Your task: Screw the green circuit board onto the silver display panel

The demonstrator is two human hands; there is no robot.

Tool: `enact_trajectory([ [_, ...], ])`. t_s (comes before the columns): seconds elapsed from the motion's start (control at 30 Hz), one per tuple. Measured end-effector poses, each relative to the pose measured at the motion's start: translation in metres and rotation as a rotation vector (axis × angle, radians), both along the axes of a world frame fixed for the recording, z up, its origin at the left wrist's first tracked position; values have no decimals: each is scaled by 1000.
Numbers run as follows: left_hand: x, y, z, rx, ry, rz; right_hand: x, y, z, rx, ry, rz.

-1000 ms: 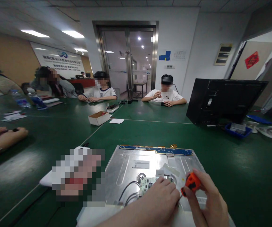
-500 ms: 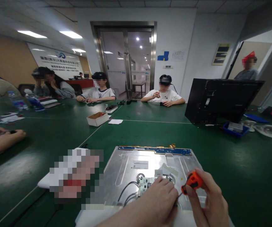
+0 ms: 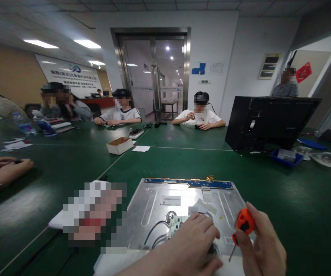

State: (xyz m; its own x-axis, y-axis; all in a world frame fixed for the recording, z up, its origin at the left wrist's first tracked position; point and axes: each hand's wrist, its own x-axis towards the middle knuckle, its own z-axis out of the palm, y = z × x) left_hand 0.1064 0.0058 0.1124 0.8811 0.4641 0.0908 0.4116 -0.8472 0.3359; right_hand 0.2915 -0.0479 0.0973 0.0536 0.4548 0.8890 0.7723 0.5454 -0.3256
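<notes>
A silver metal panel (image 3: 153,199) lies flat in front of me, with a long blue circuit strip (image 3: 211,184) along its far edge. My left hand (image 3: 194,237) is curled over a pale green circuit board (image 3: 177,224) on the panel, its thumb apart at the near side; the board's right part is mostly hidden beneath the fingers. Dark cables (image 3: 155,232) run from the board's left side. To the right, my right hand (image 3: 264,245) grips an orange and black screwdriver (image 3: 245,222) by the handle. Its shaft slants downward, with the tip apart from the board.
Left of the panel is a white and pinkish blurred item (image 3: 93,211). Beyond are a small open box (image 3: 119,146), a black monitor (image 3: 269,122) and a blue tray (image 3: 286,156). Another person's hands (image 3: 10,170) show at far left. Several people sit around the green table (image 3: 182,163).
My right hand has moved slightly right with the screwdriver, drawing its tip away from my left hand. My left thumb now sticks out. The standing person in the background has shifted left.
</notes>
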Motion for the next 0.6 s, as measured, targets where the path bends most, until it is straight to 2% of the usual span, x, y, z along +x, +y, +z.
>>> enact_trajectory([
  [0.1, -4, 4, 13, 3, -78, 15, 2, -6, 10, -67, -45, -104],
  [0.2, -18, 4, 33, 18, -149, 86, 9, -11, 19, -88, -118, -153],
  [0.3, -42, -2, 50, 21, -235, 186, 19, -13, 25, -110, -211, -200],
  [0.37, -62, -11, 54, 20, -269, 277, 25, -14, 23, -165, -250, -209],
  [0.47, -95, -28, 44, 83, -327, 419, 34, -14, 11, -294, -295, -165],
  [0.6, -133, -54, 14, 226, -255, 536, 46, -14, -15, -285, -442, -84],
])
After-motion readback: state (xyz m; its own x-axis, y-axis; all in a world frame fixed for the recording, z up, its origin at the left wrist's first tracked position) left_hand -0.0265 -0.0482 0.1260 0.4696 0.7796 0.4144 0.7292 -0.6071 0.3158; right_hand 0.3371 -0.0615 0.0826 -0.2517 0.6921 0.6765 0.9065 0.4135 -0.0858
